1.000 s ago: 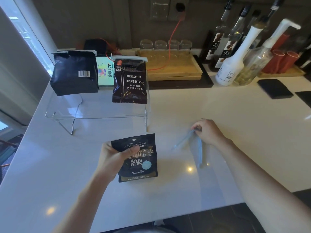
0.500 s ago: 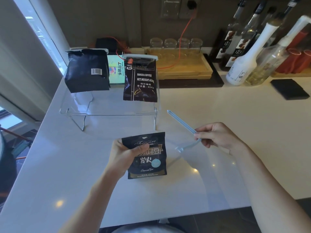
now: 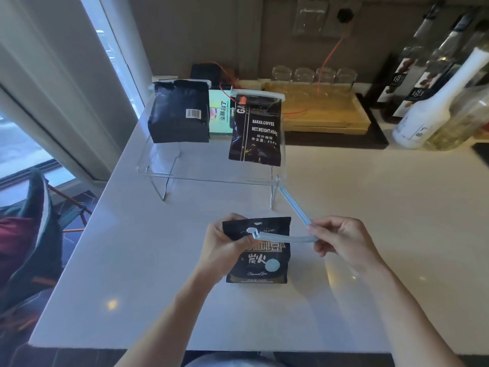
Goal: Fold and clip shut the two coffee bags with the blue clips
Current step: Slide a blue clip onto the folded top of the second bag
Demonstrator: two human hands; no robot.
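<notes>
Clear acrylic stand (image 3: 211,178) behind; left hand (image 3: 225,245) grips coffee bag (image 3: 262,260), right hand (image 3: 341,239) grips opened blue clip (image 3: 280,237).

The left hand (image 3: 225,243) holds a small black coffee bag (image 3: 260,263) standing on the white bench (image 3: 132,260). The right hand (image 3: 341,238) pinches a long, thin blue plastic clip (image 3: 284,237). The clip is open, one arm across the bag's top. Two more black bags (image 3: 255,131) sit on a clear plastic stand (image 3: 209,170).
</notes>
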